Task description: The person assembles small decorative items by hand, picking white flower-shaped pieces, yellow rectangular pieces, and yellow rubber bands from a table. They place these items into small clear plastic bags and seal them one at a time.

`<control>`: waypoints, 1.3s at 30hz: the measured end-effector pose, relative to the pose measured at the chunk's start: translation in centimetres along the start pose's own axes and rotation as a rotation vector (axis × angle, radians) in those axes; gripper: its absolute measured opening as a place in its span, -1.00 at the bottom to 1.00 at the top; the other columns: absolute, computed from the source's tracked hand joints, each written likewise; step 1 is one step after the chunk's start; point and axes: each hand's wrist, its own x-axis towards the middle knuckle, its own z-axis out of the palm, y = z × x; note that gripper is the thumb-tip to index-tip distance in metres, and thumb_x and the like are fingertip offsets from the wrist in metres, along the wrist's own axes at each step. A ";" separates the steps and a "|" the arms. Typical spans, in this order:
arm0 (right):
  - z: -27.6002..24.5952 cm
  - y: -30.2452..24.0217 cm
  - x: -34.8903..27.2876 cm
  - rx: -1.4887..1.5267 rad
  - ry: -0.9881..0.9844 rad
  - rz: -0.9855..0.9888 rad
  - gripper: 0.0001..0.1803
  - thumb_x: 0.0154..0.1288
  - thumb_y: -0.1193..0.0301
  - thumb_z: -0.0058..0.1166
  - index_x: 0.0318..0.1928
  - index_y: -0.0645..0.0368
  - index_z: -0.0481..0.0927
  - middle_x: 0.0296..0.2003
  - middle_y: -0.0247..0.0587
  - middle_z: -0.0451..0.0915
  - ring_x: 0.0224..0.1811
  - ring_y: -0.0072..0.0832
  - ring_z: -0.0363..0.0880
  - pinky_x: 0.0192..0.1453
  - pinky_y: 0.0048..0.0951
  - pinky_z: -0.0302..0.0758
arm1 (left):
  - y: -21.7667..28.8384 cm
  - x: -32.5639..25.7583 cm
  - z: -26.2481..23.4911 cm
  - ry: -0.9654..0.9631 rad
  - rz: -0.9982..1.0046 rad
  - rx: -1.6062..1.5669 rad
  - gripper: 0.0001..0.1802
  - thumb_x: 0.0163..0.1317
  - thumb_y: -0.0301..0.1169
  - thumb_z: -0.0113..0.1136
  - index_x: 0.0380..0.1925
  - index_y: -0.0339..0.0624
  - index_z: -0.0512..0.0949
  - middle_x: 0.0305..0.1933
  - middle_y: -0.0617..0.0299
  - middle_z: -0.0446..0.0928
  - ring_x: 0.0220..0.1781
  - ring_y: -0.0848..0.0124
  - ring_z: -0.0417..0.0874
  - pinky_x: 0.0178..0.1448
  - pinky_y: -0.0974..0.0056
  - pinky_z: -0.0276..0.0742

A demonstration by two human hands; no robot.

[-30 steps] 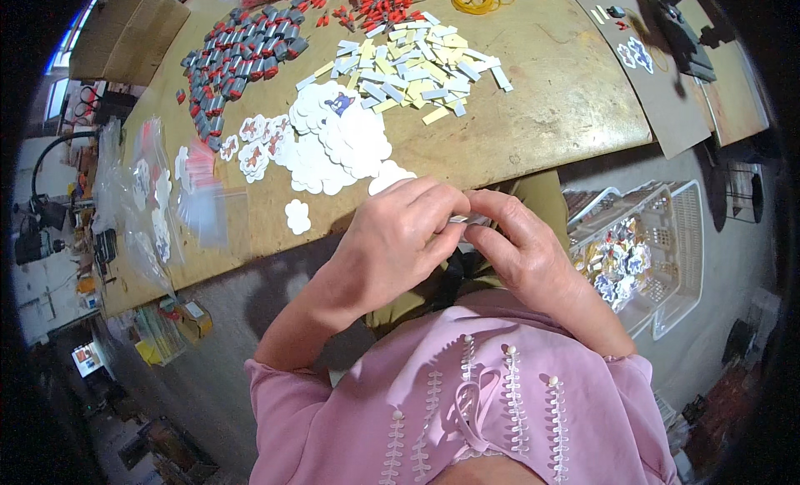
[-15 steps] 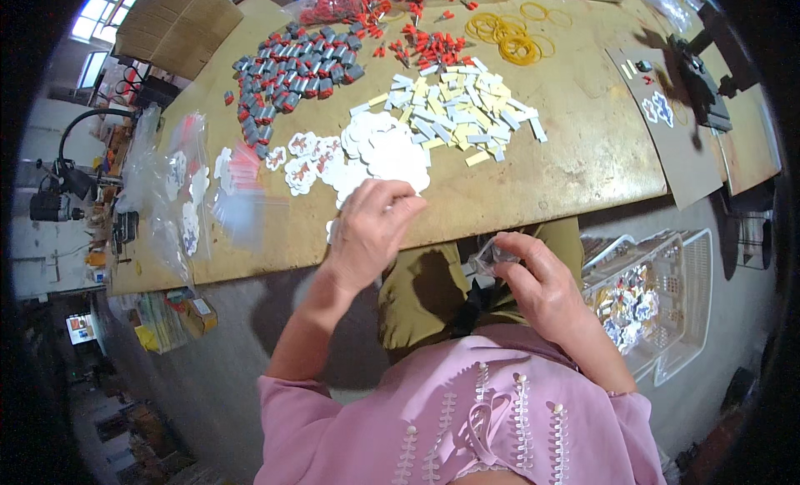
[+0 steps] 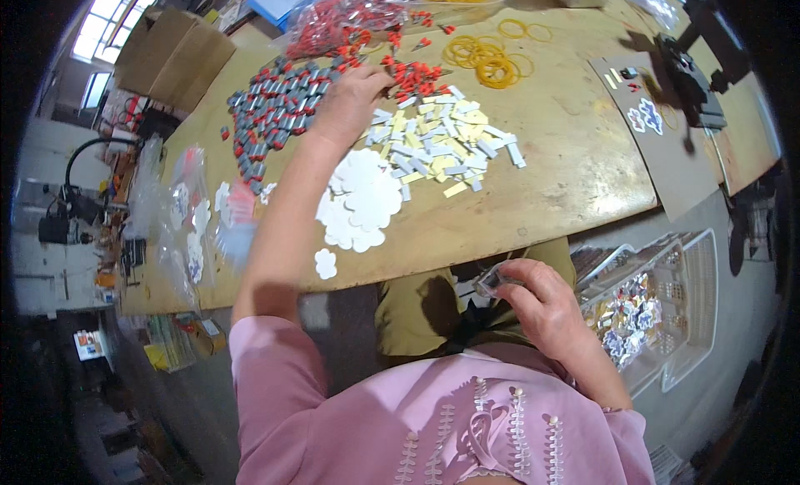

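My right hand is closed on a small clear plastic bag, held over my lap below the table edge. A dark bit shows inside the bag. My left hand reaches far across the table, between a heap of grey blocks with red ends and a pile of small red pieces with dark tips. Its fingers are bent together; what is in them, if anything, is hidden. Under and beside that arm lie white flower-shaped cutouts. A pile of pale yellow and grey strips lies right of them.
Yellow rubber bands and a bag of red pieces lie at the back. Clear plastic bags lie at left. A black stand is at right. Below the table's right side, a white basket holds printed cutouts.
My left hand has moved from the white cutouts away from me to the red pieces. My right hand keeps the bag near the same place. The view has shifted slightly.
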 end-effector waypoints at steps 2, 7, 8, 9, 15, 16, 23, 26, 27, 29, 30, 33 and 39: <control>-0.6 0.5 -0.4 0.000 0.018 0.034 -0.75 0.18 0.53 0.24 -0.09 0.26 0.67 0.11 0.03 0.67 0.17 -0.02 0.71 0.23 -0.09 0.68 | -0.4 1.1 0.4 -0.056 0.019 0.047 -0.79 0.37 -0.50 0.35 -0.01 -0.15 0.72 0.03 0.07 0.71 0.08 0.01 0.76 0.15 0.05 0.70; -1.4 1.1 -0.6 0.048 0.025 0.066 -0.75 0.19 0.56 0.23 -0.08 0.27 0.67 0.11 0.05 0.66 0.15 0.02 0.70 0.21 -0.10 0.69 | 0.7 -0.1 -1.6 -0.006 -0.063 -0.013 -0.81 0.35 -0.51 0.36 -0.06 -0.20 0.67 -0.08 0.14 0.70 -0.13 0.17 0.79 -0.04 0.13 0.68; -1.4 1.2 -0.3 0.063 0.032 0.063 -0.75 0.19 0.57 0.23 -0.08 0.27 0.67 0.11 0.06 0.66 0.15 0.02 0.70 0.20 -0.10 0.69 | 1.8 -0.6 -1.8 -0.005 -0.209 -0.209 -0.83 0.36 -0.53 0.35 -0.07 -0.22 0.67 -0.08 0.17 0.70 -0.15 0.23 0.77 -0.05 0.15 0.68; -1.4 1.3 -0.2 0.073 0.035 0.064 -0.75 0.20 0.57 0.22 -0.07 0.27 0.66 0.11 0.06 0.66 0.14 0.02 0.70 0.19 -0.11 0.69 | 4.5 -1.0 -2.1 -0.001 -0.355 -0.412 -0.85 0.36 -0.54 0.34 -0.09 -0.23 0.67 -0.08 0.20 0.70 -0.16 0.30 0.76 -0.07 0.18 0.67; -2.3 0.0 2.2 0.158 0.021 0.080 -0.75 0.25 0.57 0.25 -0.04 0.27 0.67 0.12 0.08 0.65 0.13 -0.02 0.71 0.13 -0.15 0.71 | 19.2 -6.0 -3.8 -0.133 0.012 -0.902 -0.83 0.28 -0.53 0.48 -0.17 -0.11 0.69 -0.06 0.26 0.69 0.01 0.32 0.71 0.17 0.23 0.60; -2.4 -0.2 2.4 0.175 0.022 0.089 -0.75 0.26 0.57 0.25 -0.03 0.27 0.68 0.13 0.09 0.65 0.13 -0.02 0.71 0.13 -0.15 0.71 | 20.3 -6.6 -3.9 -0.207 -0.024 -0.930 -0.79 0.21 -0.53 0.52 -0.19 -0.08 0.70 -0.04 0.20 0.68 0.05 0.16 0.69 0.20 0.14 0.58; -3.0 0.2 1.5 0.200 -0.006 0.114 -0.72 0.27 0.60 0.24 0.00 0.25 0.67 0.18 0.11 0.63 0.14 -0.01 0.71 0.14 -0.15 0.72 | 19.3 -5.6 -3.1 -0.196 0.102 -0.711 -0.87 0.28 -0.44 0.46 -0.18 -0.13 0.73 -0.11 0.14 0.70 -0.02 0.11 0.70 0.14 0.09 0.63; -3.5 0.7 0.6 0.163 -0.019 0.152 -0.71 0.25 0.63 0.22 0.00 0.25 0.67 0.20 0.12 0.62 0.17 0.01 0.70 0.14 -0.15 0.72 | 16.9 -1.3 -2.3 -0.145 -0.071 -0.644 -0.88 0.37 -0.47 0.35 -0.14 -0.23 0.73 -0.16 0.07 0.72 -0.11 0.15 0.75 -0.01 0.13 0.68; -3.6 0.7 0.2 0.159 -0.018 0.162 -0.70 0.24 0.64 0.21 0.00 0.25 0.67 0.20 0.12 0.62 0.17 0.01 0.70 0.14 -0.16 0.72 | 15.8 0.7 -2.2 -0.114 -0.175 -0.629 -0.87 0.39 -0.49 0.33 -0.11 -0.26 0.73 -0.16 0.05 0.72 -0.15 0.17 0.76 -0.05 0.17 0.68; -3.5 0.6 0.3 0.171 -0.019 0.146 -0.69 0.23 0.66 0.20 0.00 0.25 0.67 0.20 0.13 0.63 0.18 0.02 0.70 0.14 -0.16 0.73 | 10.2 3.2 -1.0 0.090 -0.211 -0.393 -0.86 0.39 -0.48 0.31 -0.12 -0.23 0.76 -0.10 0.00 0.74 -0.08 0.11 0.79 0.04 0.12 0.69; -3.5 0.7 0.0 0.178 -0.011 0.149 -0.68 0.22 0.66 0.20 0.00 0.25 0.67 0.19 0.13 0.63 0.18 0.02 0.70 0.14 -0.16 0.73 | 6.3 4.0 -0.4 0.119 -0.202 -0.210 -0.84 0.39 -0.47 0.32 -0.09 -0.23 0.76 -0.09 -0.01 0.75 -0.10 0.13 0.79 0.04 0.14 0.69; -3.9 1.5 -1.2 0.183 0.011 0.208 -0.70 0.22 0.66 0.21 -0.01 0.26 0.67 0.19 0.13 0.64 0.17 0.02 0.70 0.14 -0.16 0.73 | -3.1 6.4 0.6 0.070 -0.272 0.162 -0.73 0.33 -0.34 0.39 -0.04 -0.22 0.76 -0.12 -0.02 0.75 -0.11 0.08 0.79 0.07 0.06 0.69; -3.7 3.1 -2.3 0.193 0.038 0.267 -0.76 0.26 0.60 0.23 -0.05 0.25 0.67 0.17 0.12 0.65 0.15 0.02 0.71 0.15 -0.16 0.72 | -7.2 8.9 1.2 -0.209 -0.333 0.059 -0.76 0.34 -0.31 0.36 -0.20 -0.29 0.69 -0.17 -0.03 0.70 -0.07 0.05 0.74 0.08 0.04 0.62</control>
